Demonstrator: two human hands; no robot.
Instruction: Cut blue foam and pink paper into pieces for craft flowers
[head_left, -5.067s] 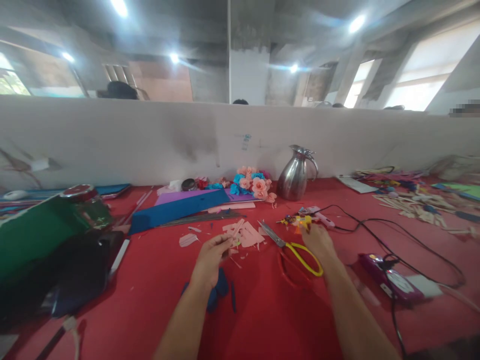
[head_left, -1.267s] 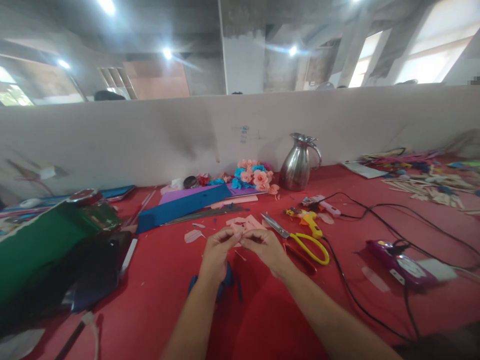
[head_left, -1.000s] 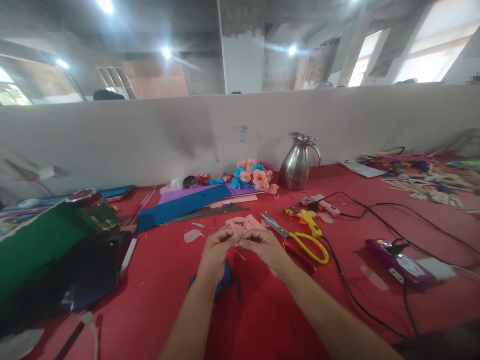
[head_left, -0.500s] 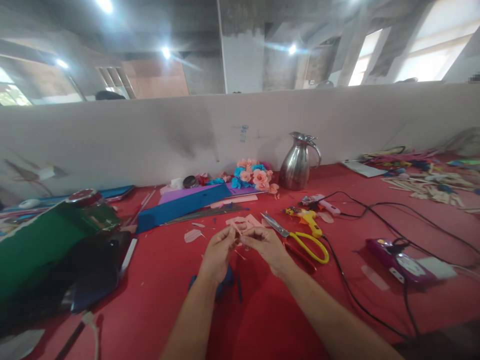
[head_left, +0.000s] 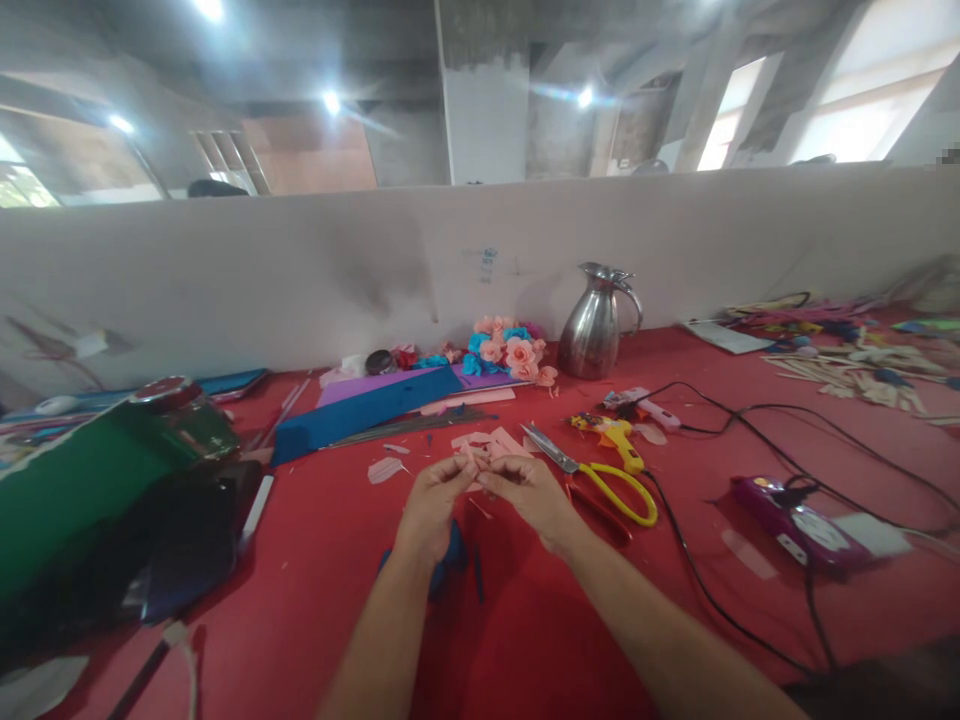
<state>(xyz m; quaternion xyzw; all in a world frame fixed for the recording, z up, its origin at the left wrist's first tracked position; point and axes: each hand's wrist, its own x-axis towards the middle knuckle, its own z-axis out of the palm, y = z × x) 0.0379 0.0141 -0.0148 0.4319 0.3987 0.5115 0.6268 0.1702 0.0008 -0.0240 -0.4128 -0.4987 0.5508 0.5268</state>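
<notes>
My left hand (head_left: 435, 505) and my right hand (head_left: 534, 497) meet over the red table, fingertips almost touching. Both pinch a small piece of pink crepe paper (head_left: 473, 456), mostly covered by the fingers. Just beyond them lie more pink paper pieces (head_left: 508, 440), and a loose pink petal (head_left: 385, 469) rests to the left. Scissors (head_left: 619, 492) with yellow handles lie to the right of my right hand. Partly behind my left wrist is a dark blue crumpled thing (head_left: 450, 565) whose kind I cannot make out.
A yellow glue gun (head_left: 621, 442), a pink glue gun (head_left: 658, 409) and a purple power strip (head_left: 799, 525) with black cords occupy the right. Pink and blue paper flowers (head_left: 517, 352) sit near a steel jug (head_left: 592, 325). A green board (head_left: 71, 495) and a jar (head_left: 184, 415) stand left.
The fingertips of both hands have drawn slightly closer together around the pink paper. Everything on the table has stayed in place.
</notes>
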